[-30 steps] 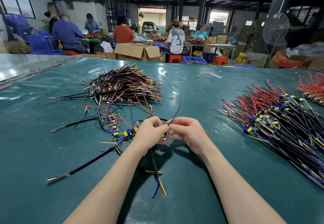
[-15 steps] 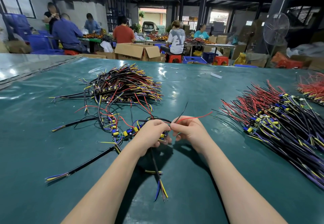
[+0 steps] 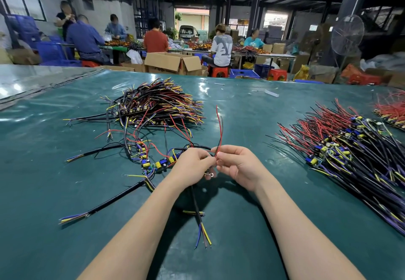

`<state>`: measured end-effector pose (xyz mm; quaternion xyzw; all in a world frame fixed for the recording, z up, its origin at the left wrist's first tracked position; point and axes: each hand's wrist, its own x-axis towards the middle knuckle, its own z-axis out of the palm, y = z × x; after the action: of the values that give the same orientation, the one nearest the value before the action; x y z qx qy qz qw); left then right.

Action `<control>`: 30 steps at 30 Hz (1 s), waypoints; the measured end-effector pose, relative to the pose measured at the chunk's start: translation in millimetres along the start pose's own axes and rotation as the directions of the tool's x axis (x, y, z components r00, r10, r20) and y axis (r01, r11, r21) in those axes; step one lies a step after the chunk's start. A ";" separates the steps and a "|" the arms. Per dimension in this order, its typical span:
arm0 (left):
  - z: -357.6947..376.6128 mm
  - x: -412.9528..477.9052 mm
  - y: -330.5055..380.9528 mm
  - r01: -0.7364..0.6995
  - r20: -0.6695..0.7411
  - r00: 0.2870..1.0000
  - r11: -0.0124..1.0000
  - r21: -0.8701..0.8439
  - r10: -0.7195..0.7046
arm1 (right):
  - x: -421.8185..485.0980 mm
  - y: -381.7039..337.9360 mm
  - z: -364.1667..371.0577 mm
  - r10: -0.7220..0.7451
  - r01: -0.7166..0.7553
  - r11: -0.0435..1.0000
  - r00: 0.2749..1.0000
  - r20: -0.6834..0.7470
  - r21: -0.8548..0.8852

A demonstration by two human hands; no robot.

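Teal glossy sheeting covers the wide worktable [image 3: 54, 192], smooth apart from creases at its far left edge. Three heaps of wiring lie on it. The largest, the right heap [image 3: 355, 161], is a long fan of thin red, black, purple and yellow strands studded with small blue-and-yellow circuit boards. The bushy far heap [image 3: 157, 104] sits left of centre, and a small red heap [image 3: 392, 111] lies at the right edge. Between the far heap and the hands curves a loose row of boards [image 3: 149, 161], trailing stiff black cables. Both hands hover low over the mat at the centre, touching each other. The left hand [image 3: 190, 168] has its fingers curled tight round a black sheathed cable [image 3: 196, 205], which hangs down to the mat and splits into three bare-tipped cores, blue, brown and yellow. The right hand [image 3: 238, 166] pinches two slender leads between thumb and forefinger, its other fingers folded: a red lead [image 3: 219, 131] and a thin black lead [image 3: 222, 126], both arching upward.
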<state>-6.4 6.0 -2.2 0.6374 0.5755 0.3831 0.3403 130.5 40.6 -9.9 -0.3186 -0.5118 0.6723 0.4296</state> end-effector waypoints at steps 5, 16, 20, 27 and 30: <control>-2.1 -2.3 3.1 0.087 0.038 0.996 0.982 -0.167 -0.082 | 0.4 0.0 4.9 0.049 -0.044 0.998 0.995 -0.092 0.047; -6.1 -2.1 4.2 0.154 0.076 0.987 0.965 -0.212 -0.141 | -2.6 -6.4 7.1 0.107 -0.083 0.977 0.988 -0.115 0.198; -5.6 -2.7 4.3 0.135 0.082 0.989 0.973 -0.186 -0.121 | -3.6 -6.7 7.8 0.080 -0.058 0.985 0.988 -0.130 0.163; -1.6 -0.3 -2.7 0.025 -0.069 0.997 0.999 -0.046 -0.028 | -1.6 -7.1 6.8 0.070 -0.029 0.984 0.970 -0.231 0.175; -1.6 1.9 -5.9 0.017 -0.108 0.994 1.000 -0.017 -0.019 | -2.2 -9.1 6.8 0.058 -0.014 0.980 0.973 -0.223 0.196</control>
<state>-10.5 8.6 -6.4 0.6078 0.5957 0.4184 0.3173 127.9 36.8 0.7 -0.3595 -0.3856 0.6857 0.5019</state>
